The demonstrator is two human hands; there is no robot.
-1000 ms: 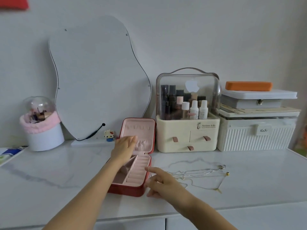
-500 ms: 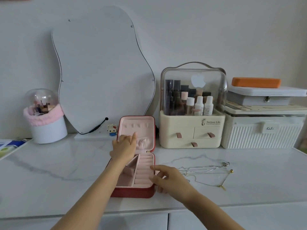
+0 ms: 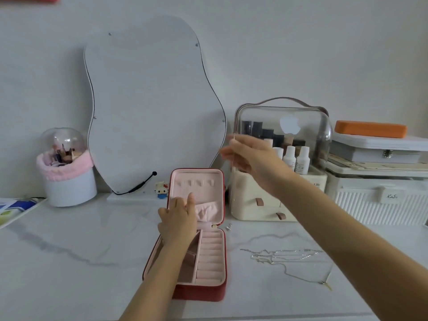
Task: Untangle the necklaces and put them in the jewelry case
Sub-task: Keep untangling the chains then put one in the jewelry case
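While the left hand (image 3: 179, 217) rests against the inner face of the upright lid of the jewelry case (image 3: 196, 232), its index finger points up along the pink lining and the other fingers curl loosely, gripping nothing that can be seen. The case stands open on the white marble counter (image 3: 69, 262), red outside, with its ring rolls and small compartments bare beside the left forearm.

The right hand (image 3: 251, 156) is raised well above the counter, in front of the clear-lidded cosmetic organizer (image 3: 281, 163). Its thumb and forefinger are brought together in a pinch, the remaining fingers loosely bent. A very thin chain (image 3: 234, 167) hangs straight down from that pinch, to the right of the case lid; motion blur makes its lower end hard to follow, though a small silver piece (image 3: 228, 227) lies on the counter just beside the case hinge.

The rest of the necklaces (image 3: 281, 256) lie in a loose silver tangle on the counter, right of the case and under the right forearm, apart from both hands. One strand trails off to a small gold pendant (image 3: 325, 283) nearer the counter's front edge.
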